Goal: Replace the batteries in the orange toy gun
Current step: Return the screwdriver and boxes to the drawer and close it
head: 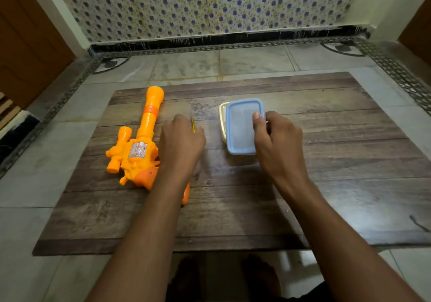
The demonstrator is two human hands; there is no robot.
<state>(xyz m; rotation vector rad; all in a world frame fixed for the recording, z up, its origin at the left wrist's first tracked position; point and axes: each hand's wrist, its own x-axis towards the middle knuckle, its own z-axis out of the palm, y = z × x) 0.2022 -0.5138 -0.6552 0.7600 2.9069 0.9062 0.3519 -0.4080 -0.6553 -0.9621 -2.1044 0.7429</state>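
The orange toy gun (137, 143) lies on its side at the left of a wooden board (233, 208), barrel pointing away from me. My left hand (180, 142) hovers just right of the gun, over a thin yellow screwdriver (193, 124), fingers curled downward; whether it grips the tool is hidden. My right hand (277, 140) grips the right edge of a blue lid (242, 127), thumb on top. The lid sits shifted off a cream box (222, 120) beneath it. No batteries are visible.
The board lies on a tiled floor (58, 185). A patterned wall (210, 5) rises behind it and a wooden door (28, 45) stands at the left. My feet (226, 276) show below the board's near edge.
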